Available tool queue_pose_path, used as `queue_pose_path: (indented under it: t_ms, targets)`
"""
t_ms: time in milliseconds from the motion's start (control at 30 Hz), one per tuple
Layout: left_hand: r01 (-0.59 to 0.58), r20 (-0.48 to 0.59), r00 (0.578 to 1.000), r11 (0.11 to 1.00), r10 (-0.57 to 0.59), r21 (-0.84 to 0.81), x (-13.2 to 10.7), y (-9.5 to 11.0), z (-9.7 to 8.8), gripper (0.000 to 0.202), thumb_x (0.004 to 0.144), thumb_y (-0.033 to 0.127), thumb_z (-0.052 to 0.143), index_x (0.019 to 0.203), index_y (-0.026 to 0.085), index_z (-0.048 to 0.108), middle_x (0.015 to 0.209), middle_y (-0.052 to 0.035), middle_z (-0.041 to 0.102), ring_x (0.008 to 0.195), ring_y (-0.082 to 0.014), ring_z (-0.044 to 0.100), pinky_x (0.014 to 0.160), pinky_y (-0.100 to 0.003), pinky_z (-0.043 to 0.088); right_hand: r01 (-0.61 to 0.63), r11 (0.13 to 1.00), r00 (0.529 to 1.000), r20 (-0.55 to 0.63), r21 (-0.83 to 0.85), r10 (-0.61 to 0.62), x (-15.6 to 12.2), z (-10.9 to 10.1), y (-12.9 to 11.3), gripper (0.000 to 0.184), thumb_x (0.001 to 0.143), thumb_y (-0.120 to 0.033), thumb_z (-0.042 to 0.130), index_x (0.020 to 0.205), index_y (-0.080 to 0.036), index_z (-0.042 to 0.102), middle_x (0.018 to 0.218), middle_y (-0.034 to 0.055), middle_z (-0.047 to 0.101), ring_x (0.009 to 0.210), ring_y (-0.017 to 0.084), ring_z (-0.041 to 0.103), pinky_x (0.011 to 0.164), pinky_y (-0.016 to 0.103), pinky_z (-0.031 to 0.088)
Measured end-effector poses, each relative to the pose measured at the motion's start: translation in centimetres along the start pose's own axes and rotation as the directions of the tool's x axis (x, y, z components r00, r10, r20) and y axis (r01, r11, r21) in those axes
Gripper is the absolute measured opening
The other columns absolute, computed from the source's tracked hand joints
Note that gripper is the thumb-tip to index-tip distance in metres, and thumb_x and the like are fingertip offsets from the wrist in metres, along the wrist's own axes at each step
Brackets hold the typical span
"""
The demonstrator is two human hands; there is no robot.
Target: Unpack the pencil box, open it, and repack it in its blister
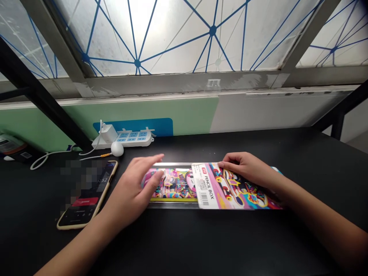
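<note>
A colourful pencil box (175, 184) with a yellow-green lower edge lies in clear plastic packaging (175, 206) on the black table. Its right part is hidden by a printed cardboard sleeve (205, 186) marked "PENCIL BOX", with a barcode. My left hand (138, 184) is at the left end of the box, thumb and fingers apart, and it covers that end. Whether the thumb touches the plastic, I cannot tell. My right hand (248, 168) is closed on the sleeve near its far edge, thumb towards the left; some of its fingers are hidden.
Left of my left hand lies a phone (99, 191) in a pale case. Behind it are a white power strip (135, 138) with a plugged-in adapter, a white round object (117, 148) and a cable (57, 153). Black metal bars (43, 92) slant at both sides; a window stands behind.
</note>
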State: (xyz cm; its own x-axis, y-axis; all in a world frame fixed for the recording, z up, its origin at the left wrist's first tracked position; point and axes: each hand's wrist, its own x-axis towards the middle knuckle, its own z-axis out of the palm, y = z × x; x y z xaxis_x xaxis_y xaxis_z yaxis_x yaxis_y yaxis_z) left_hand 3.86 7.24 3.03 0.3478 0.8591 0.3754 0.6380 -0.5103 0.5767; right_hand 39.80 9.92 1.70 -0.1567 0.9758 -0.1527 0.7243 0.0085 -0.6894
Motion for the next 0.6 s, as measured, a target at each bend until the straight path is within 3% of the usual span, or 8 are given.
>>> queue_pose_path:
  t_ms: [67, 200, 300, 433, 600]
  targets:
    - [0.068, -0.109, 0.991, 0.989, -0.083, -0.134, 0.2, -0.8, 0.1, 0.043, 0.104, 0.049, 0.047, 0.14, 0.028, 0.057, 0.142, -0.0078, 0.061, 0.135, -0.0281, 0.05, 0.114, -0.046, 0.037, -0.014, 1.0, 0.999, 0.031, -0.001, 0.014, 0.0, -1.3, 0.8, 0.044, 0.083, -0.066, 0.066, 0.083, -0.022, 0.071, 0.075, 0.0011, 0.07, 0.068, 0.019, 0.059, 0.059, 0.028, 0.042]
    - [0.171, -0.08, 0.965, 0.826, -0.251, -0.537, 0.1, -1.4, 2.0, 0.051, 0.107, 0.057, 0.034, 0.146, 0.028, 0.048, 0.155, -0.009, 0.05, 0.148, -0.0294, 0.038, 0.12, -0.05, 0.029, 0.007, 1.0, 0.991, 0.133, 0.013, -0.008, -0.3, -3.0, 1.5, 0.045, 0.078, -0.062, 0.075, 0.1, -0.022, 0.07, 0.089, 0.0037, 0.074, 0.08, 0.024, 0.066, 0.067, 0.031, 0.049]
    - [0.154, -0.082, 0.96, 0.753, -0.266, -0.639, -0.5, -1.0, 3.1, 0.053, 0.106, 0.06, 0.033, 0.149, 0.032, 0.044, 0.162, -0.0056, 0.041, 0.155, -0.0275, 0.024, 0.125, -0.05, 0.019, 0.004, 1.0, 0.985, 0.175, -0.031, 0.001, -0.3, -3.3, 1.0, 0.057, 0.076, -0.063, 0.076, 0.116, -0.024, 0.066, 0.106, 0.0063, 0.074, 0.095, 0.029, 0.068, 0.079, 0.035, 0.053]
    - [0.089, -0.13, 0.963, 0.735, -0.236, -0.672, -1.1, -0.7, 3.5, 0.06, 0.103, 0.067, 0.034, 0.152, 0.035, 0.038, 0.167, -0.0033, 0.032, 0.159, -0.0279, 0.011, 0.127, -0.052, 0.01, 0.003, 0.989, 0.989, 0.145, -0.149, 0.018, 0.4, -2.1, -1.2, 0.072, 0.073, -0.069, 0.075, 0.129, -0.025, 0.061, 0.122, 0.0095, 0.07, 0.108, 0.033, 0.066, 0.089, 0.04, 0.053]
    - [0.093, -0.115, 0.965, 0.715, -0.237, -0.693, -1.0, -0.9, 3.5, 0.068, 0.101, 0.073, 0.024, 0.154, 0.032, 0.034, 0.168, -0.0063, 0.031, 0.159, -0.0297, 0.013, 0.126, -0.054, 0.014, 0.173, 0.924, 0.975, 0.193, -0.341, -0.112, 2.6, 1.8, -7.1, 0.069, 0.077, -0.072, 0.069, 0.127, -0.024, 0.066, 0.129, 0.0131, 0.066, 0.114, 0.035, 0.063, 0.095, 0.044, 0.05]
